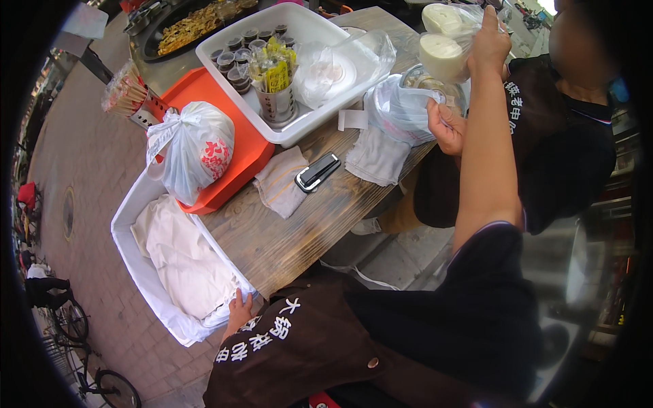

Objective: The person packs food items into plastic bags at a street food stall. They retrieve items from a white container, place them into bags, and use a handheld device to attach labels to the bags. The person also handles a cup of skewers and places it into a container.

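High at the right, my right hand [491, 48] grips the gathered top of a clear plastic bag [467, 38] holding white steamed buns [442, 51]. Below it, a co-worker's hand [448, 127] pulls at the handle of a white plastic bag [395, 115]. A clear-lidded round container [428, 84] shows in that bag's mouth. My left hand [239, 308] holds the near corner of a white-lined box [122, 224], its fingers over the rim. A cream cloth [178, 260] lies inside the box.
A tied white bag [199, 148] sits on an orange tray [255, 153]. Behind stands a white tub [204, 48] with sauce cups [237, 76]. A black-and-silver device [317, 172] and folded cloths [380, 155] lie on the wooden table [306, 229]. The co-worker [556, 132] stands close at the right.
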`<state>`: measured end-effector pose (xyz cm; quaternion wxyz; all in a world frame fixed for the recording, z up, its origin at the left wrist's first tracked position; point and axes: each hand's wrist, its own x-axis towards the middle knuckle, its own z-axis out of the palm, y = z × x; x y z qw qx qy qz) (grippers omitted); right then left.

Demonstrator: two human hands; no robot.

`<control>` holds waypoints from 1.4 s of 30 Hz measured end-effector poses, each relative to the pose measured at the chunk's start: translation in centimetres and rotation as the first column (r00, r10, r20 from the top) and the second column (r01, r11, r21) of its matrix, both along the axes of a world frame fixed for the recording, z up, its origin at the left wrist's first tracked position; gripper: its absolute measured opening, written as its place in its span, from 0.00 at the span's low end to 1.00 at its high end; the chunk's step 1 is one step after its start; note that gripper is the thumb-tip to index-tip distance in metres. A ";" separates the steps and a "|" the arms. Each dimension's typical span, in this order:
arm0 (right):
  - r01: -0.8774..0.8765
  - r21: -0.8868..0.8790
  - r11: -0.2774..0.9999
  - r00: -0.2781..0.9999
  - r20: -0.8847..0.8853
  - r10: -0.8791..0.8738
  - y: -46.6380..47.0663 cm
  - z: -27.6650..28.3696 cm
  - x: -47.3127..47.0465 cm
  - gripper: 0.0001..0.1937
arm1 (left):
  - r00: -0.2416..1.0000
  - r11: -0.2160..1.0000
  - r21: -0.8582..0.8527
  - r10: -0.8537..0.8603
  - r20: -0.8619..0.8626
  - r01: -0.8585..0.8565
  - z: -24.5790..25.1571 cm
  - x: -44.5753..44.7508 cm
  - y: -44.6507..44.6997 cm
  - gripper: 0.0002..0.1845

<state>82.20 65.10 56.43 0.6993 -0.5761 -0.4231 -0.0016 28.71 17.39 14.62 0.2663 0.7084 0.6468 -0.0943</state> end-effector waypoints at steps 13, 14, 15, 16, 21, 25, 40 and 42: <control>-0.633 0.056 0.773 0.711 -0.355 0.607 -16.5 1.1 -9.9 0.16 | 0.962 0.975 -0.178 0.173 0.213 -0.136 10.7 2.5 7.5 0.24; -0.701 0.061 0.711 0.639 -0.391 0.663 -17.7 1.1 -10.5 0.16 | 0.936 0.965 -0.187 0.228 0.270 -0.182 12.2 2.9 8.6 0.22; -0.714 0.066 0.697 0.604 -0.446 0.661 -18.7 0.8 -11.2 0.13 | 0.906 0.954 -0.196 0.280 0.317 -0.226 13.5 3.4 9.8 0.21; -0.671 0.037 0.741 0.638 -0.480 0.602 -19.6 0.2 -12.0 0.13 | 0.857 0.934 -0.221 0.348 0.380 -0.281 14.8 4.0 11.0 0.19; -0.745 -0.046 0.666 0.622 -0.409 0.668 -22.8 -4.0 -15.3 0.14 | 0.471 0.826 -0.556 0.526 0.708 -0.088 20.2 7.8 15.7 0.19; -0.619 -0.135 0.774 0.753 -0.383 0.536 -23.4 -5.8 -16.0 0.15 | 0.375 0.840 -0.497 0.399 0.837 0.217 23.1 11.8 19.1 0.23; -0.338 -0.239 0.910 0.936 -0.185 0.299 -28.1 -5.6 -12.0 0.16 | -0.194 0.612 -0.759 0.791 0.581 0.223 23.9 20.9 22.5 0.14; -0.350 -0.234 0.907 0.932 -0.188 0.311 -28.3 -5.9 -11.5 0.16 | -0.297 0.569 -0.782 0.815 0.497 0.255 24.1 21.1 22.0 0.14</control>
